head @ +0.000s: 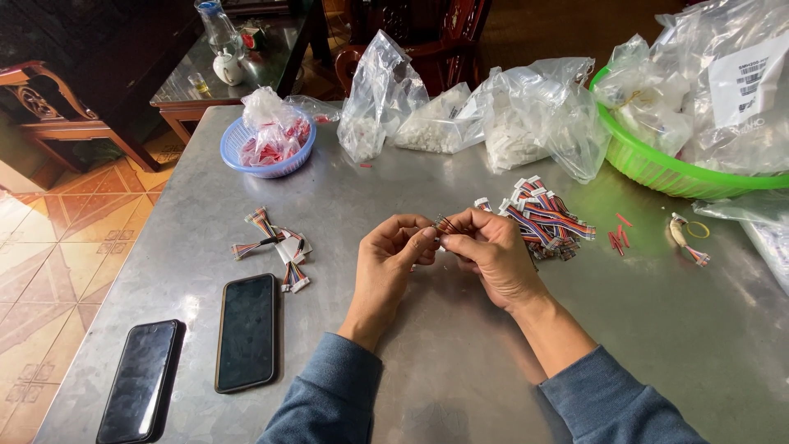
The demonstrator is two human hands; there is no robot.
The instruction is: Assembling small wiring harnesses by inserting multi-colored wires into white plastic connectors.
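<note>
both hands (pixel 448 251) pinch a small wire harness (pixel 446 224), lying left-right

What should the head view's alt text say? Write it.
Both hands, left and right, pinch a small wire harness over a metal table. Finished harnesses lie to the right, two phones to the left.

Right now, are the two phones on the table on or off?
Off, as far as the view shows: both phones lie flat on the metal table with dark screens, showing only faint reflections.
</note>
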